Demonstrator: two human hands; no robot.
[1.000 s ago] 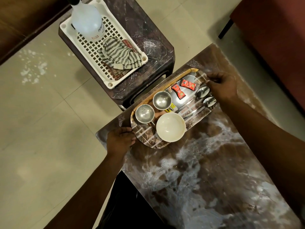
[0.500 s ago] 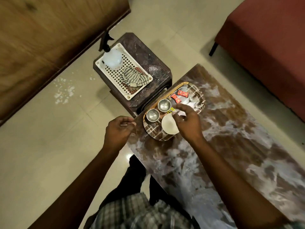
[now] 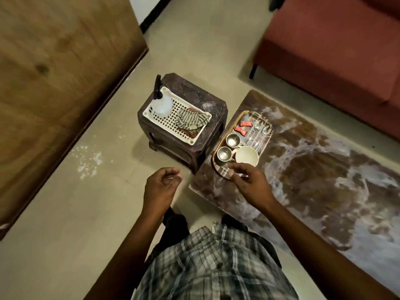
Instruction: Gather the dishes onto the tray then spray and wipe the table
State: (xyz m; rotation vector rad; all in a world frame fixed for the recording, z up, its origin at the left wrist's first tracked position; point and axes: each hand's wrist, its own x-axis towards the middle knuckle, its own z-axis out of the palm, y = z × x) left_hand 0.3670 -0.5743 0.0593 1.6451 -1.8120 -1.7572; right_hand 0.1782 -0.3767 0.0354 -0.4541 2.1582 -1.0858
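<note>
**Now That the Dishes Are Gathered, Both Hands Hang Loose**

Because the tray (image 3: 220,169) sits at the end of the marble-patterned table (image 3: 324,169) nearest the stool (image 3: 201,98), most of the tabletop lies bare for spraying and wiping. That looks like the reason for parking it there. Collecting the dishes appears finished, since nothing I can see lies on the table outside the tray.

Counted, the tray carries:
- two steel cups, one (image 3: 233,140) just beyond the other (image 3: 225,153) along the wooden rim
- one white bowl (image 3: 246,158), just beside the nearer cup
- two spoons (image 3: 257,126) at the far end, bowls side by side
- two red packets (image 3: 246,123)
- one small yellow scrap between the cups and the bowl (too small to identify)

On the stool a white basket (image 3: 190,139) holds one spray bottle (image 3: 161,105) and one striped cloth (image 3: 191,121), which has something reddish under it. Keeping them off the table means they will not get in the way of wiping.

The right hand (image 3: 251,182) hovers over the tray's near end, its fingers loosely bent and gripping nothing I can make out. Whether it touches the tray is unclear. The left hand (image 3: 161,187) hangs over the floor just short of the stool, its fingers loosely curled and apparently empty. It is the better placed to reach for the bottle.
</note>
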